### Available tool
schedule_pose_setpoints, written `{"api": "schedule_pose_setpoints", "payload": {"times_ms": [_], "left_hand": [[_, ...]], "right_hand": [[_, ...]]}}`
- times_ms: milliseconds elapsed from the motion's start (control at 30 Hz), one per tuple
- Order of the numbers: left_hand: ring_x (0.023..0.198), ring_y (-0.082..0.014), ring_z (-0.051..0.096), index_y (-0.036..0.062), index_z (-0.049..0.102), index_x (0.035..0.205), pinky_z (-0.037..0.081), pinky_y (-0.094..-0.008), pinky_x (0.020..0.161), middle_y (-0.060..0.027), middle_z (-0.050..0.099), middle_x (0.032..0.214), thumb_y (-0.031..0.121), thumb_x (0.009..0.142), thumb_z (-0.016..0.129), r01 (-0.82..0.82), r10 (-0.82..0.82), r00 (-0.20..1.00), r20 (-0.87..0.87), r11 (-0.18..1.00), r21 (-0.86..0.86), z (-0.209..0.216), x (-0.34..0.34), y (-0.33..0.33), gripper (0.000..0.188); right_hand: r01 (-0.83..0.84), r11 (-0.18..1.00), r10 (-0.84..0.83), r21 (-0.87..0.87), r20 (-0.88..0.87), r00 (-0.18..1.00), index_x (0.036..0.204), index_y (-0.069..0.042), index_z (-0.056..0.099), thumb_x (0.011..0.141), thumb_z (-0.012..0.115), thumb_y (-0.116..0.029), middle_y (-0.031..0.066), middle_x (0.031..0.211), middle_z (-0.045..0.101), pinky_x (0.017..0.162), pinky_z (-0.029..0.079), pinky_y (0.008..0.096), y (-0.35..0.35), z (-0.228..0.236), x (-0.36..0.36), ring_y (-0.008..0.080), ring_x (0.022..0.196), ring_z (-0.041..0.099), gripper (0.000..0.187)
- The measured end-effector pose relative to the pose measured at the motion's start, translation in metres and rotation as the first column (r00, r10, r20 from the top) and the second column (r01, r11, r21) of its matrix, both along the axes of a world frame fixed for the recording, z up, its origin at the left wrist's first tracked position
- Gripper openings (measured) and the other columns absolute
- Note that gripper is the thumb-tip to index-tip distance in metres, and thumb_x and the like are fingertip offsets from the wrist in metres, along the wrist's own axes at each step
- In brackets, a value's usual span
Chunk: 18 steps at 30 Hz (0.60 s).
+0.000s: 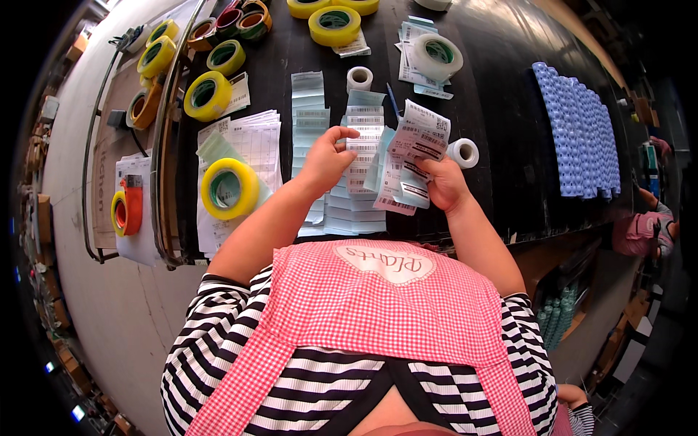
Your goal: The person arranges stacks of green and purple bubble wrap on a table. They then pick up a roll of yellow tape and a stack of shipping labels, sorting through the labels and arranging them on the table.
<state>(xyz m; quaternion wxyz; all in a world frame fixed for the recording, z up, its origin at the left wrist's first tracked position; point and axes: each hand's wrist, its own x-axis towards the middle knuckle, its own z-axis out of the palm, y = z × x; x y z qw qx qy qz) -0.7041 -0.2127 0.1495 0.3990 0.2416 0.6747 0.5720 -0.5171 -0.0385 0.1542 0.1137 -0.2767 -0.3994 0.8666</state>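
A fanned bundle of printed labels (411,156) is held in the closed grip of the right hand (445,185) above the dark surface (509,131). A label strip (361,149) is pinched by the left hand (325,161). A yellow tape roll (229,189) lies nearby.
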Motion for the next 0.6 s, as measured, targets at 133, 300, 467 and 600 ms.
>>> {"api": "schedule_pose_setpoints", "payload": {"times_ms": [133,300,467,600], "left_hand": [[0.117,-0.022,0.056,0.0036,0.057,0.12,0.045,-0.0312,0.099,-0.0122,0.056,0.124,0.001,0.086,0.062,-0.018,0.012,0.969,-0.246,1.0,-0.02,0.007,-0.006,-0.013,0.034],[0.102,-0.0166,0.062,0.0026,0.058,0.115,0.05,-0.0304,0.091,-0.0084,0.063,0.112,0.006,0.088,0.064,0.128,-0.133,0.986,-0.097,0.99,-0.064,0.022,-0.001,-0.024,0.028],[0.084,-0.013,0.062,0.0026,0.052,0.118,0.05,-0.0275,0.074,-0.0062,0.066,0.093,0.012,0.085,0.069,0.036,-0.036,0.999,-0.013,0.997,0.073,0.027,0.017,-0.015,0.039],[0.078,-0.0103,0.06,0.0007,0.047,0.124,0.05,-0.0252,0.07,-0.0043,0.065,0.087,0.006,0.083,0.069,0.056,-0.057,0.994,0.092,0.998,0.007,0.026,0.009,-0.007,0.047]], "right_hand": [[0.001,1.0,-0.001,-0.005,0.038,0.999,0.122,-0.001,0.056,0.087,0.052,0.008,0.0115,0.12,0.061,0.097,0.047,0.038,0.001,-0.001,-0.004,0.024,0.109,0.059,0.037],[-0.001,1.0,0.001,-0.014,0.035,0.999,0.122,0.0,0.056,0.087,0.052,0.008,0.0117,0.119,0.062,0.097,0.047,0.038,-0.001,-0.007,-0.006,0.0242,0.109,0.059,0.036],[0.0,1.0,0.0,-0.017,0.036,0.999,0.121,-0.001,0.056,0.087,0.053,0.008,0.012,0.119,0.062,0.098,0.047,0.0387,-0.009,0.002,-0.012,0.0244,0.109,0.059,0.036],[-0.001,1.0,0.001,-0.006,0.03,1.0,0.121,-0.003,0.057,0.087,0.056,0.003,0.0097,0.117,0.063,0.097,0.046,0.0388,-0.011,0.004,-0.01,0.0232,0.108,0.059,0.034]]}}
